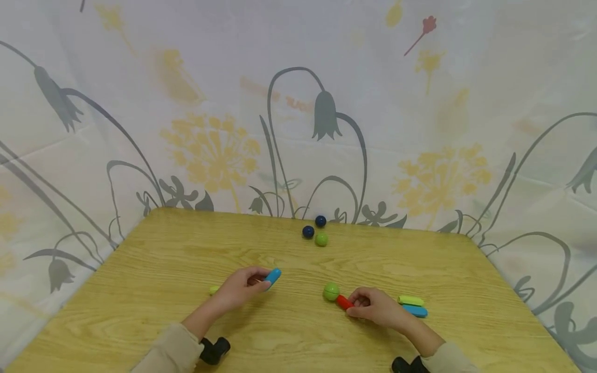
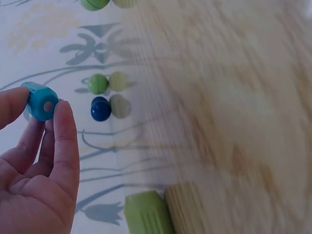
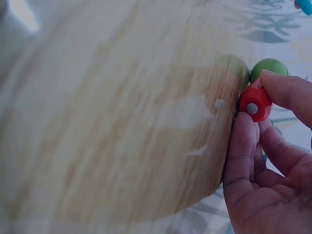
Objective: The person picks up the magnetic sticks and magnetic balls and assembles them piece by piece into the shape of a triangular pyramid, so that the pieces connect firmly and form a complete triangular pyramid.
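My left hand (image 1: pixel 239 288) pinches a blue magnetic rod (image 1: pixel 273 277) between thumb and fingers, held above the table. In the left wrist view, a round metal tip shows in the end face of this blue rod (image 2: pixel 43 103). My right hand (image 1: pixel 379 309) pinches a red magnetic rod (image 1: pixel 344 302) low over the table. The far end of the red rod meets a green ball (image 1: pixel 331 291). A metal tip also shows on the near end of the red rod (image 3: pixel 254 103) in the right wrist view.
Behind the right hand lie a yellow-green rod (image 1: pixel 411 300) and another blue rod (image 1: pixel 416 311), side by side. A yellow-green rod (image 1: pixel 214 290) is partly hidden by the left hand. Two dark blue balls (image 1: pixel 308 231) and another green ball (image 1: pixel 322 239) sit near the table's back edge.
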The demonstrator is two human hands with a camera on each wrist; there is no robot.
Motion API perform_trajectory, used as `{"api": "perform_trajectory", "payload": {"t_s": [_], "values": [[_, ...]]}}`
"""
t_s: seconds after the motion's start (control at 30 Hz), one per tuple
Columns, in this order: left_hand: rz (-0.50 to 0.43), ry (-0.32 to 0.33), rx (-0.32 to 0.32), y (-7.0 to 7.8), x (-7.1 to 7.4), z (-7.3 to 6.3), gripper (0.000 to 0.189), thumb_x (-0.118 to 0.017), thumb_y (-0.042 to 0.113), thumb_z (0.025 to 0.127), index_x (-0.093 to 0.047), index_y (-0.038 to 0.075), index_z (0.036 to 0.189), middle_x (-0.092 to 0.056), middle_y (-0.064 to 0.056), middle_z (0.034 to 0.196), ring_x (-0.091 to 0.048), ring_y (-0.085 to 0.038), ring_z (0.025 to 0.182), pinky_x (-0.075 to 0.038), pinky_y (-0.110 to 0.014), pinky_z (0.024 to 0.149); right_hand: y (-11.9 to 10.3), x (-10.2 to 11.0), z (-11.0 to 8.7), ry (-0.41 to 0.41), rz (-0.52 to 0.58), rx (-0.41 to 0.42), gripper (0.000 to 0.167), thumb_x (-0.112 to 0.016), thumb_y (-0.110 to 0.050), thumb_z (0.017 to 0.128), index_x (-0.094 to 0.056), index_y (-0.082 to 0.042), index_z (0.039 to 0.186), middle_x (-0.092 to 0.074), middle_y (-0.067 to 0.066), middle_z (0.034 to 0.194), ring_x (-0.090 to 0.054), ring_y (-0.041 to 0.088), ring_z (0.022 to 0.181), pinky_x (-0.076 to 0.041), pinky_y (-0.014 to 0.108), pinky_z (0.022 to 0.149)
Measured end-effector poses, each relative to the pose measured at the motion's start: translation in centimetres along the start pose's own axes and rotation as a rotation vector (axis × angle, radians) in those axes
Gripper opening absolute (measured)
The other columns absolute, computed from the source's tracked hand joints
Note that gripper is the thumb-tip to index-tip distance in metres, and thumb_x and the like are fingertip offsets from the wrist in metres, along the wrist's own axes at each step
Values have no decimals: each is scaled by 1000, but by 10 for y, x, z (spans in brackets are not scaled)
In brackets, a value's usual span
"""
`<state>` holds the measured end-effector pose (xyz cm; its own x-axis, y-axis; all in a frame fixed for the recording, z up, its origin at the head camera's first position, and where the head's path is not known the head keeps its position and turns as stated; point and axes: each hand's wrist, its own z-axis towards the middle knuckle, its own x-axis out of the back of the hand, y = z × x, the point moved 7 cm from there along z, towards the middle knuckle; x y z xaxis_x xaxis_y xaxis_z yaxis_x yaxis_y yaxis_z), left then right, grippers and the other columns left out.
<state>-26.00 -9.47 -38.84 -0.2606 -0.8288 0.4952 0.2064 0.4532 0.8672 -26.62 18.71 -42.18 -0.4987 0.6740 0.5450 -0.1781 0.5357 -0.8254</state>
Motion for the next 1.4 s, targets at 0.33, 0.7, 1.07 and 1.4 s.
{"api": "perform_trajectory", "payload": {"t_s": [0.33,0.7,1.07,1.4], "values": [[-49,-85,14,4,-22,7,38,-62,23,91,-57,-1,120,-60,-7,104,-56,-20,91,-47,-35,76,-1,-1,-1,4,-2,4,23,-67,-17,87,-61,2,99,-55,3,81,-50,18,73,-42,24,59],[-68,-196,-1,16,-53,15,34,-63,21,90,-60,-2,115,-60,-5,98,-57,-19,89,-48,-33,74,-1,1,-1,14,-11,-8,23,-68,-18,87,-61,1,98,-54,4,81,-49,18,73,-42,24,59],[-107,-287,48,21,-83,18,27,-65,14,88,-62,-2,109,-57,-4,88,-57,-15,75,-48,-28,61,-3,0,-1,24,-41,-7,22,-68,-18,86,-60,0,95,-53,3,80,-48,19,71,-40,25,59],[-147,-329,154,22,-105,24,22,-64,9,88,-61,-5,106,-59,-5,86,-63,-19,72,-52,-32,66,-5,-1,-1,36,-67,2,21,-69,-19,86,-59,-2,93,-52,3,78,-46,17,69,-39,25,58]]}}
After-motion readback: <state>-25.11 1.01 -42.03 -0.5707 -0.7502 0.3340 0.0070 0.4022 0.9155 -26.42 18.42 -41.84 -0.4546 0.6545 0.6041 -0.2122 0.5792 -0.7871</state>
